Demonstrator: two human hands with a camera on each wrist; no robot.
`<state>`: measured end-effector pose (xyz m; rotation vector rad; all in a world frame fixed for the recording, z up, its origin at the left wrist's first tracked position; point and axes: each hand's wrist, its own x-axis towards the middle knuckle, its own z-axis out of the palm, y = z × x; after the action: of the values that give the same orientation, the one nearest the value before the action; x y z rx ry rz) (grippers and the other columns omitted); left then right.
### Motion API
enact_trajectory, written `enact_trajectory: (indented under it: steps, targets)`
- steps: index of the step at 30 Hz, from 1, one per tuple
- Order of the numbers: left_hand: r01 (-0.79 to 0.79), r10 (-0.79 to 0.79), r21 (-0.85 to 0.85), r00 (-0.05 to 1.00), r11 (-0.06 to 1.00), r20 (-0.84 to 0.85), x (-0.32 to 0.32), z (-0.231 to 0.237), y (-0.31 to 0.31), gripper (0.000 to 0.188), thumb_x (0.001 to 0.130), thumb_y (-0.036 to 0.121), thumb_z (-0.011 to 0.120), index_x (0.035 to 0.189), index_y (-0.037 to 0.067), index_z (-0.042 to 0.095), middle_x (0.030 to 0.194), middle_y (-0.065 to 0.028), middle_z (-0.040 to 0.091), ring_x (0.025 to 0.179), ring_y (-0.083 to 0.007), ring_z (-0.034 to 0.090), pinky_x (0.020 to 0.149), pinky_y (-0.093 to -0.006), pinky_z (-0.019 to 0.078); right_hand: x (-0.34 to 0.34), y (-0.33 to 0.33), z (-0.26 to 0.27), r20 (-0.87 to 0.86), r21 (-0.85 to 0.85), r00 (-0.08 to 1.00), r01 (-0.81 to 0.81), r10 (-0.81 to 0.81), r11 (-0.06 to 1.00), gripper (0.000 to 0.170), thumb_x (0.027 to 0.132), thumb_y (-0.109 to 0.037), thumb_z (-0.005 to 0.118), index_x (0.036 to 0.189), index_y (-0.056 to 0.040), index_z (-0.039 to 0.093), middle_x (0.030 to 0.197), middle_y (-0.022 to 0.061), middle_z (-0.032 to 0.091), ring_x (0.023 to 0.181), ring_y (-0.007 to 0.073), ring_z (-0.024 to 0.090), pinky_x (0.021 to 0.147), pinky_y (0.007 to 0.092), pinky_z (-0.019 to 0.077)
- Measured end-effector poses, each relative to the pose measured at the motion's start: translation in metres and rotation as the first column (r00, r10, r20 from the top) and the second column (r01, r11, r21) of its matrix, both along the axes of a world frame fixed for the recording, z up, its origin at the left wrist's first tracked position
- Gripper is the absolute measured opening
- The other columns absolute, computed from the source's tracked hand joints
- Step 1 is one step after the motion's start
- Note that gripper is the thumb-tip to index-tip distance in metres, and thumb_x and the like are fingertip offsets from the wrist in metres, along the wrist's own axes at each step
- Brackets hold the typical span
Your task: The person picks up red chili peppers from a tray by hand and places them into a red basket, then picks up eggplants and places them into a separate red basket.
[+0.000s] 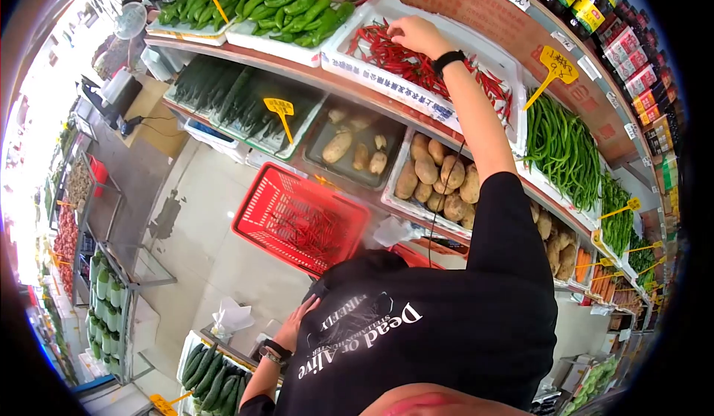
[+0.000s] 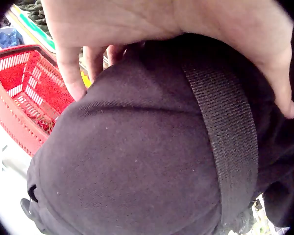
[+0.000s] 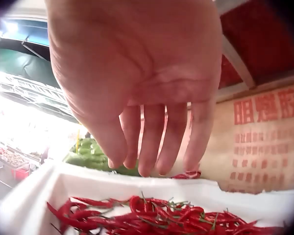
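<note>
My right hand (image 1: 420,35) reaches over a white foam box (image 1: 416,96) of red chili peppers (image 1: 387,55). In the right wrist view its fingers (image 3: 149,142) hang loosely downward above the peppers (image 3: 181,215), and a bit of red shows beside the fingertips. My left hand (image 1: 291,328) lies low by the black shirt (image 1: 446,327). Seen from the left wrist, that hand (image 2: 137,19) rests spread over dark fabric (image 2: 132,152) crossed by a woven strap (image 2: 225,132). A red plastic basket (image 1: 249,200) with red chili peppers (image 1: 309,230) in it stands in front of the body.
Green peppers (image 1: 297,14) sit left of the foam box, and long green chilies (image 1: 561,148) to its right. On the lower shelf are dark cucumbers (image 1: 238,96), a tray of pale roots (image 1: 338,147) and potatoes (image 1: 439,178). Yellow price tags (image 1: 558,66) stick up along the shelves.
</note>
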<state>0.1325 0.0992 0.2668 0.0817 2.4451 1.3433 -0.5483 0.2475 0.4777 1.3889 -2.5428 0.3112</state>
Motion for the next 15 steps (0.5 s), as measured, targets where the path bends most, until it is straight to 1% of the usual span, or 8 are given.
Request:
enact_trajectory:
  steps: [2, 4, 5, 6, 8, 11, 14, 15]
  targets:
    - [-0.064, 0.065, 0.023, 0.998, 0.998, -0.005, 0.016, -0.038, 0.001, 0.077, 0.085, 0.025, 0.061, 0.154, 0.009, 0.030, 0.158, -0.0144, 0.031, 0.137, -0.0367, 0.041, 0.113, -0.0456, 0.0342, -0.048, -0.006, -0.032, -0.016, 0.033, 0.999, -0.033, 0.033, 0.999, 0.021, 0.083, -0.021, 0.072, 0.101, -0.0095, 0.072, 0.096, 0.0144, 0.072, 0.092, 0.0321, 0.068, 0.082, 0.0419, 0.0524]
    - [-0.169, 0.164, 0.166, 0.986, 0.972, 0.040, 0.017, -0.024, 0.005, 0.073, 0.086, 0.023, 0.058, 0.153, 0.008, 0.032, 0.158, -0.0127, 0.033, 0.136, -0.0367, 0.042, 0.114, -0.0453, 0.0342, -0.096, -0.003, -0.056, 0.088, 0.063, 0.995, -0.048, 0.042, 0.997, 0.023, 0.080, -0.023, 0.076, 0.098, -0.0090, 0.073, 0.096, 0.0142, 0.072, 0.093, 0.0325, 0.068, 0.083, 0.0422, 0.0522]
    - [-0.199, 0.196, 0.173, 0.980, 0.965, 0.035, 0.020, -0.025, 0.010, 0.072, 0.086, 0.019, 0.057, 0.152, 0.007, 0.033, 0.157, -0.0138, 0.035, 0.136, -0.0372, 0.042, 0.114, -0.0450, 0.0343, -0.103, -0.002, -0.054, 0.121, 0.103, 0.993, -0.006, -0.007, 0.995, 0.024, 0.078, -0.027, 0.077, 0.096, -0.0112, 0.073, 0.097, 0.0116, 0.073, 0.094, 0.0314, 0.068, 0.084, 0.0418, 0.0527]
    - [-0.160, 0.164, 0.078, 0.985, 0.984, -0.047, 0.020, -0.017, 0.014, 0.073, 0.084, 0.014, 0.057, 0.152, 0.006, 0.031, 0.157, -0.0152, 0.034, 0.136, -0.0380, 0.042, 0.113, -0.0448, 0.0345, -0.118, 0.000, -0.064, 0.181, 0.098, 0.983, 0.006, -0.024, 0.995, 0.027, 0.077, -0.026, 0.079, 0.098, -0.0091, 0.073, 0.096, 0.0118, 0.073, 0.093, 0.0301, 0.069, 0.082, 0.0403, 0.0529]
    - [-0.162, 0.164, 0.053, 0.985, 0.985, -0.044, 0.028, -0.020, 0.018, 0.077, 0.082, 0.009, 0.058, 0.153, 0.006, 0.029, 0.158, -0.0161, 0.031, 0.136, -0.0388, 0.042, 0.113, -0.0449, 0.0345, -0.123, -0.003, -0.075, 0.279, 0.033, 0.960, -0.021, 0.011, 0.999, 0.032, 0.077, -0.026, 0.080, 0.100, -0.0066, 0.073, 0.094, 0.0128, 0.073, 0.091, 0.0285, 0.069, 0.081, 0.0391, 0.0529]
    - [-0.214, 0.210, 0.031, 0.974, 0.976, 0.087, 0.030, -0.017, 0.024, 0.078, 0.081, 0.000, 0.053, 0.154, 0.005, 0.027, 0.158, -0.0170, 0.028, 0.136, -0.0393, 0.041, 0.114, -0.0451, 0.0347, -0.108, -0.016, -0.085, 0.271, -0.105, 0.960, -0.044, 0.072, 0.993, 0.032, 0.076, -0.024, 0.081, 0.100, -0.0047, 0.073, 0.092, 0.0137, 0.073, 0.087, 0.0266, 0.069, 0.078, 0.0382, 0.0528]
    - [-0.231, 0.217, 0.040, 0.952, 0.972, 0.215, 0.023, 0.000, 0.024, 0.079, 0.080, -0.006, 0.050, 0.155, 0.005, 0.026, 0.158, -0.0181, 0.028, 0.137, -0.0396, 0.040, 0.114, -0.0454, 0.0348, -0.123, -0.020, -0.106, 0.376, -0.221, 0.915, -0.066, 0.147, 0.973, 0.027, 0.076, -0.019, 0.080, 0.097, -0.0043, 0.073, 0.090, 0.0134, 0.073, 0.084, 0.0265, 0.069, 0.077, 0.0378, 0.0527]
    - [-0.233, 0.219, 0.036, 0.949, 0.972, 0.226, 0.024, -0.001, 0.023, 0.081, 0.080, -0.006, 0.051, 0.155, 0.006, 0.025, 0.158, -0.0185, 0.028, 0.137, -0.0401, 0.040, 0.114, -0.0454, 0.0352, -0.116, -0.019, -0.102, 0.342, -0.200, 0.934, -0.038, 0.106, 0.979, 0.021, 0.077, -0.015, 0.079, 0.094, -0.0041, 0.073, 0.088, 0.0132, 0.072, 0.083, 0.0264, 0.069, 0.076, 0.0372, 0.0526]
